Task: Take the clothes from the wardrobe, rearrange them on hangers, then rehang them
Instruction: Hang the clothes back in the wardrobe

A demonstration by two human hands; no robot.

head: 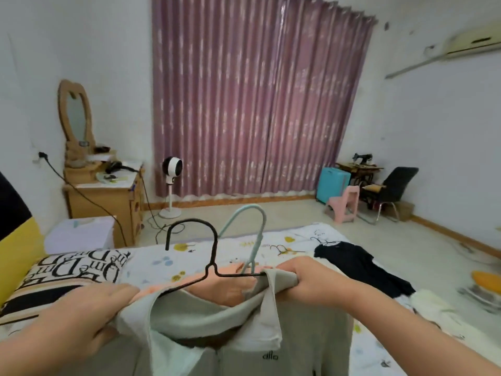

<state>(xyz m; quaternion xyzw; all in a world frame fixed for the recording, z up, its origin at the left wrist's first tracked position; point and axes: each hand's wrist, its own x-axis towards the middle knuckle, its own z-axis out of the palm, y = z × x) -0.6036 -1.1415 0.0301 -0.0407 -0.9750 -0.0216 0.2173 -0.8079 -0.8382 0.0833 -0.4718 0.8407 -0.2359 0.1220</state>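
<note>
Item: grey-green collared top [271, 343], small dark logo on the chest, held over the bed [206, 256]. A black wire hanger [206, 270] sits in the neck opening, its bar running left to right between the hands, hook upright. Left hand [81, 321] pinches the left shoulder; right hand [311, 280] clutches the right collar, nearer the hanger's bar end. A pale blue hanger [252, 240] and peach garment [217, 286] lie just behind.

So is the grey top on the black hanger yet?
Partly. The black hanger sits inside the grey top's neck, with both shoulders bunched up.
</note>
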